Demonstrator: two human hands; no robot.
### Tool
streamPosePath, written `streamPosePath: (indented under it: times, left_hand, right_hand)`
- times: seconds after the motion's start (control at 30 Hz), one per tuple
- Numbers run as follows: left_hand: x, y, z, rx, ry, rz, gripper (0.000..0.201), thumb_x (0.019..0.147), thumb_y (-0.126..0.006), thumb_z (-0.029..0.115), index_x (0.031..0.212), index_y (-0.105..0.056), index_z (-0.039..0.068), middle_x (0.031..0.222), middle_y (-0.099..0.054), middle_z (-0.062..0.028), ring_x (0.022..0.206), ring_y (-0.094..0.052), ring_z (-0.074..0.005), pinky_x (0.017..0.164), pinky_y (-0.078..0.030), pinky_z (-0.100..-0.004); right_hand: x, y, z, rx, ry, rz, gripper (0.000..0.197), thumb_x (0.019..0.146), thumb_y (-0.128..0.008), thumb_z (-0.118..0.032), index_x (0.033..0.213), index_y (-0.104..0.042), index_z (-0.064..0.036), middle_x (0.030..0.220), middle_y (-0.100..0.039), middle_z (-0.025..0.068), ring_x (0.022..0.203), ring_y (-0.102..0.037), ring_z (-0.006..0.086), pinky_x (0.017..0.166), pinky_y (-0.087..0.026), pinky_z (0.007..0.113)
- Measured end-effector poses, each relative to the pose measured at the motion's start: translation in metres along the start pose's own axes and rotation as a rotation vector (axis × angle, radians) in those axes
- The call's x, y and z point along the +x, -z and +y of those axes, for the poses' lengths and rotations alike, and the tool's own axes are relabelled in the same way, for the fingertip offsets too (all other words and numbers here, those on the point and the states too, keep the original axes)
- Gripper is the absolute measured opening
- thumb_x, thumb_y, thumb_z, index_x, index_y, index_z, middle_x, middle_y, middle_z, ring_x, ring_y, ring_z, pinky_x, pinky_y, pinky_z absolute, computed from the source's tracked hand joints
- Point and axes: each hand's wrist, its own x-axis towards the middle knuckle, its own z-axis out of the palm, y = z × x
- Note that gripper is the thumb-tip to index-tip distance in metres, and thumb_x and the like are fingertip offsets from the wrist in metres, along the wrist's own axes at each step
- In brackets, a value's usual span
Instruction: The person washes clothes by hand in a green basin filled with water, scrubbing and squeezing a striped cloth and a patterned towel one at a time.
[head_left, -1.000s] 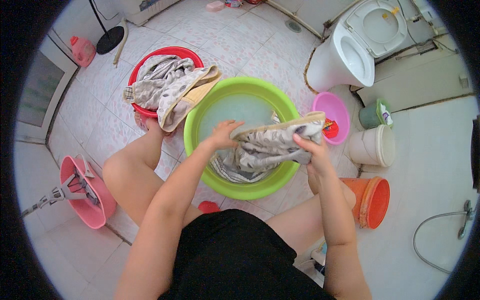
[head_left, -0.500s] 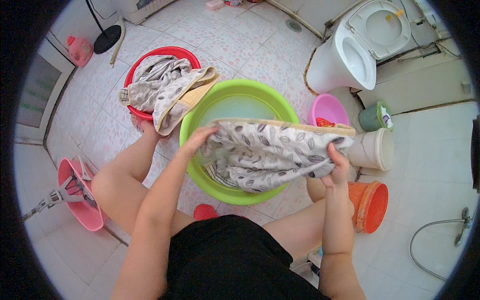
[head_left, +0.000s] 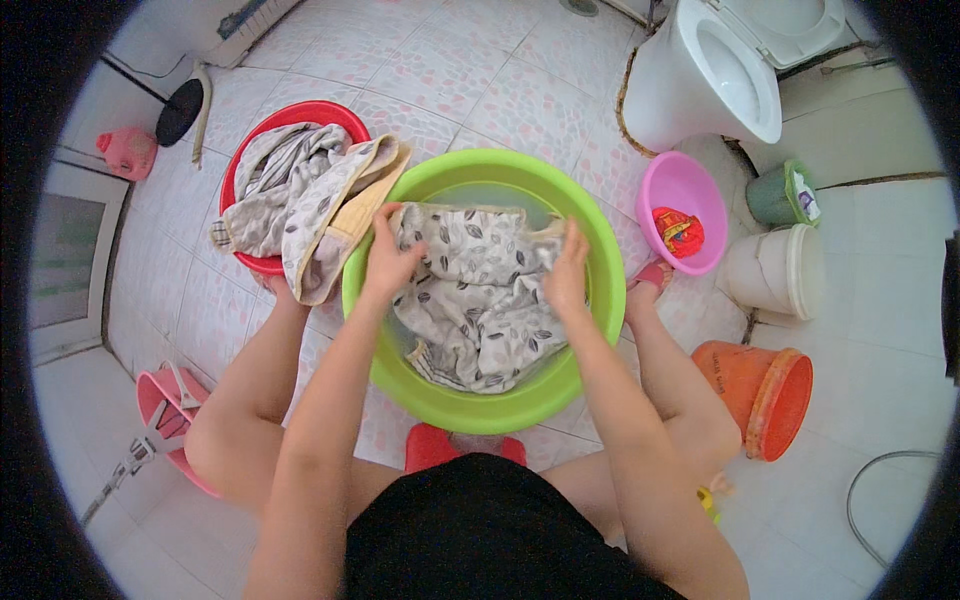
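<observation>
A pale cloth (head_left: 485,245) printed with grey leaves lies bunched and wet in the green basin (head_left: 480,412), partly in cloudy water. At the basin's left side, my left hand (head_left: 392,262) grips one end of the cloth's far edge, its thumb bent inward. The opposite end is in my right hand (head_left: 568,272), which is slightly smeared by motion. Between the hands the upper part of the cloth is spread fairly flat, while folds heap up below it. A similar leaf-print cloth (head_left: 300,215) with yellowish trim is piled in a red basin (head_left: 350,118) and hangs over its rim.
To the right stand a pink basin (head_left: 655,180) with a red packet (head_left: 680,232), a white bucket (head_left: 770,270) and an orange bucket (head_left: 755,395) on its side. A toilet (head_left: 700,80) is beyond them. A pink bucket (head_left: 160,390) sits by my left knee.
Both hands have lowered the cloth from above the basin into it. My right hand has moved left, closer to my left hand. The view has shifted slightly.
</observation>
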Motion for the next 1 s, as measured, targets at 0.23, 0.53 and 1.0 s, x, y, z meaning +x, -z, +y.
streamPosePath:
  times: [0.23, 0.53, 1.0]
  left_hand:
    - [-0.014, -0.057, -0.044, 0.694, 0.238, -0.179, 0.092, 0.065, -0.070, 0.041, 0.137, -0.016, 0.023, 0.118, -0.037, -0.0288, 0.112, -0.036, -0.0441, 0.088, -0.038, -0.0470]
    - [-0.003, -0.079, -0.107, 0.339, 0.336, -0.061, 0.085, 0.066, -0.066, 0.031, 0.133, -0.022, 0.001, 0.126, -0.039, -0.0223, 0.107, -0.048, -0.0355, 0.090, -0.038, -0.0354]
    - [0.005, -0.077, -0.041, -1.419, 0.796, -0.121, 0.049, 0.081, -0.051, 0.046, 0.111, -0.050, 0.008, 0.102, -0.057, -0.0097, 0.091, -0.054, -0.0225, 0.079, -0.045, -0.0380]
  right_hand:
    - [-0.006, -0.053, -0.026, -0.142, -0.197, -0.182, 0.104, 0.059, -0.076, -0.034, 0.137, -0.012, -0.0128, 0.134, -0.023, 0.0247, 0.122, -0.027, 0.0410, 0.098, -0.029, 0.048]
    - [0.034, -0.083, 0.003, -0.092, -0.397, -0.491, 0.070, 0.064, -0.070, -0.028, 0.124, -0.041, -0.0056, 0.127, -0.040, 0.0174, 0.116, -0.038, 0.0342, 0.097, -0.033, 0.037]
    - [-0.075, -0.037, -0.135, 0.265, 0.342, -0.316, 0.037, 0.062, -0.066, -0.007, 0.099, -0.060, -0.0118, 0.117, -0.050, 0.0090, 0.101, -0.051, 0.0257, 0.080, -0.046, 0.037]
